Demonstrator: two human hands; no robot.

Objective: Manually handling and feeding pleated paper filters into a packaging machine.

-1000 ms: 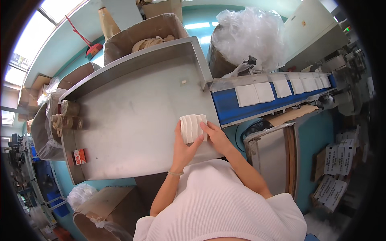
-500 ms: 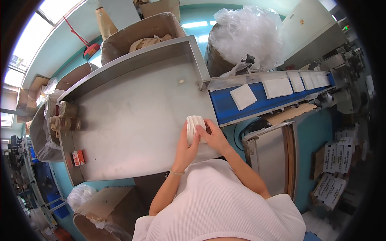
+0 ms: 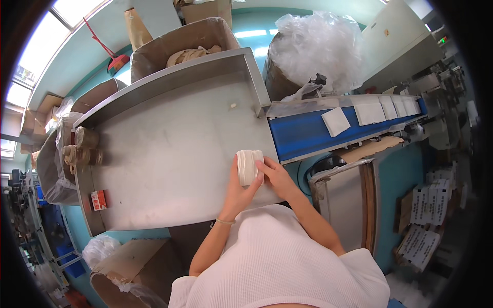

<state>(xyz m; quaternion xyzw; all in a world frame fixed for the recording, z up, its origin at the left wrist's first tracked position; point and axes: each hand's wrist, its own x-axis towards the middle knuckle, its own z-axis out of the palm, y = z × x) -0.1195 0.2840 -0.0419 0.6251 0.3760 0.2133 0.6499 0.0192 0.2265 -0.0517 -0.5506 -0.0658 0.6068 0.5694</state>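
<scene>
Between my hands I hold a stack of white napkins (image 3: 248,167), its layered edges facing up, above the near right part of the metal table. My left hand (image 3: 239,194) is wrapped round its left and near side, thumb toward the right. On the other side my right hand (image 3: 276,178) presses its fingers and thumb against the stack. Just right of the table runs a blue conveyor belt (image 3: 298,136). A loose white square pack (image 3: 336,121) lies askew on it, with several more white packs (image 3: 370,113) in a row farther along.
Raised metal walls edge the table (image 3: 164,149) at the back and left. Twine rolls (image 3: 84,155) and a small red-and-white box (image 3: 99,200) sit at its left end. Behind stand a cardboard box (image 3: 179,38) and a bin heaped with clear plastic (image 3: 318,49). A framed panel (image 3: 344,205) stands at right.
The white packs on the belt have moved right, away from the table. In my hands the stack has turned slightly and looks wider, and my right thumb has shifted to its right side.
</scene>
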